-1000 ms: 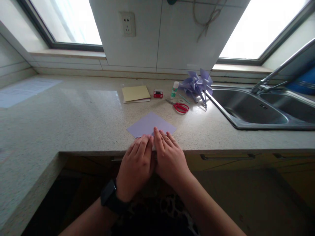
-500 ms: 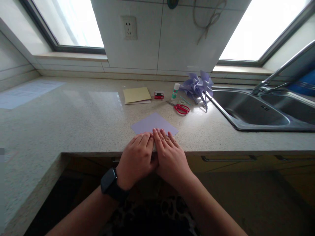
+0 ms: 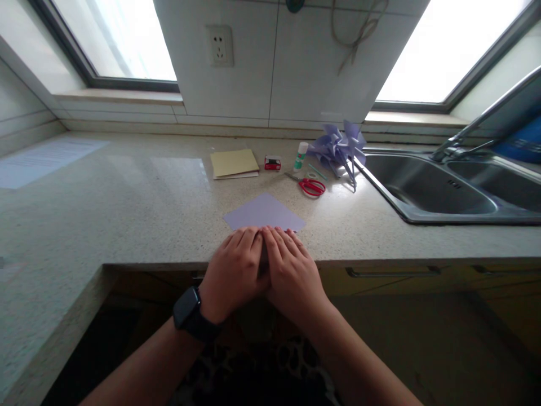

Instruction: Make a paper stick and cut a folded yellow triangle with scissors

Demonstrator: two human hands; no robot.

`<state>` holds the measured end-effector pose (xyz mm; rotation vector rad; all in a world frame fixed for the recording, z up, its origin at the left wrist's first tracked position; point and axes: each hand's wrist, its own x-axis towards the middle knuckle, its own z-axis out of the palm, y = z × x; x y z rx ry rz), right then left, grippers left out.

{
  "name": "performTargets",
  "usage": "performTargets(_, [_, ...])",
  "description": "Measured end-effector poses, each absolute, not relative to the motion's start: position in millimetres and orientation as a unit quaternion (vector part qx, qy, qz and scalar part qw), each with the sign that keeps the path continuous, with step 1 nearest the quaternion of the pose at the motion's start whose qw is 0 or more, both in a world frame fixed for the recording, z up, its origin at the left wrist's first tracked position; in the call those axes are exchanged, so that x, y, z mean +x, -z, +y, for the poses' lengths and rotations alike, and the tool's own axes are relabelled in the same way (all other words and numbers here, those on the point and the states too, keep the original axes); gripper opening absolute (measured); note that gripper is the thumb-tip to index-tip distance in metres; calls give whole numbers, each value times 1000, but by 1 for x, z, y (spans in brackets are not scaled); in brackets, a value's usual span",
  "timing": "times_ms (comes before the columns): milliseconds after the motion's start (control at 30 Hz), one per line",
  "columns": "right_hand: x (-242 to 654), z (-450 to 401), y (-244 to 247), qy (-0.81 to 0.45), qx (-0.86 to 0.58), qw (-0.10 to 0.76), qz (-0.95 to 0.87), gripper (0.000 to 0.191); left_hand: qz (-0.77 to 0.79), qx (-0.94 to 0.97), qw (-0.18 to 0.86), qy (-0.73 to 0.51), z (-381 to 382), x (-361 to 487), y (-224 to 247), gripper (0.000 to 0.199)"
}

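Note:
A light purple sheet of paper (image 3: 264, 211) lies on the counter, one corner pointing at the wall, its near part hidden under my hands. My left hand (image 3: 237, 259), with a dark watch on the wrist, has its fingers together and bent over the paper's near side. Beside it, my right hand (image 3: 291, 262) rests its close-set fingers on the same side of the sheet. The fingertips of both hands nearly meet, and the thumbs come together below, near the counter edge.
Beyond the paper are a yellow paper stack (image 3: 234, 163), a small red box (image 3: 273, 163), a glue stick (image 3: 300, 157) and red-handled scissors (image 3: 311, 187). Purple paper pinwheels (image 3: 336, 145) lie near the sink (image 3: 426, 183). Printed sheets (image 3: 46, 158) are at the far left.
My right hand's fingers have drawn back slightly towards me and bent a little more. My left hand has hardly moved, and the paper lies as before.

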<state>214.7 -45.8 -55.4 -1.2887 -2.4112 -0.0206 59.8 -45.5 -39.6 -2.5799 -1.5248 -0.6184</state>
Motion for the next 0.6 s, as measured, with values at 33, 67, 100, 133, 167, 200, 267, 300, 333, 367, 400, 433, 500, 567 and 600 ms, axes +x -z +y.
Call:
performTargets(33, [215, -45, 54, 5, -462, 199, -864, 71, -499, -843, 38, 199, -45, 60, 39, 48])
performTargets(67, [215, -44, 52, 3, -461, 196, -865, 72, -499, -843, 36, 198, -45, 59, 39, 49])
performTargets(100, [215, -44, 51, 1, -460, 195, -866, 74, -497, -844, 33, 199, -44, 59, 39, 50])
performTargets(133, [215, -43, 50, -1, -459, 194, -867, 76, -495, -844, 31, 203, -43, 58, 40, 52])
performTargets(167, [215, -43, 50, -2, -458, 192, -868, 78, -492, -845, 29, 208, -42, 57, 40, 53])
performTargets(200, [215, -42, 49, -3, -458, 189, -869, 80, -488, -846, 27, 212, -41, 56, 41, 55])
performTargets(267, [214, -41, 48, -5, -457, 182, -870, 81, -484, -848, 23, 216, -39, 55, 43, 59])
performTargets(300, [214, -40, 47, -6, -458, 178, -871, 81, -483, -848, 22, 216, -38, 54, 43, 61])
performTargets(333, [213, -39, 46, -6, -458, 173, -872, 81, -484, -848, 19, 214, -37, 54, 44, 63])
performTargets(367, [213, -38, 45, -7, -458, 168, -873, 82, -484, -849, 16, 213, -36, 54, 44, 65])
performTargets(400, [213, -37, 44, -7, -458, 164, -874, 82, -483, -849, 14, 212, -35, 54, 44, 66])
performTargets(433, [213, -36, 42, -8, -457, 159, -875, 83, -482, -850, 11, 212, -35, 54, 43, 67])
performTargets(500, [213, -34, 40, -11, -456, 152, -877, 85, -478, -853, 6, 212, -33, 54, 42, 66])
performTargets(567, [213, -33, 38, -13, -454, 149, -879, 86, -476, -854, 2, 211, -31, 54, 41, 67])
performTargets(600, [214, -32, 38, -14, -453, 148, -879, 87, -476, -854, 1, 210, -30, 53, 40, 68])
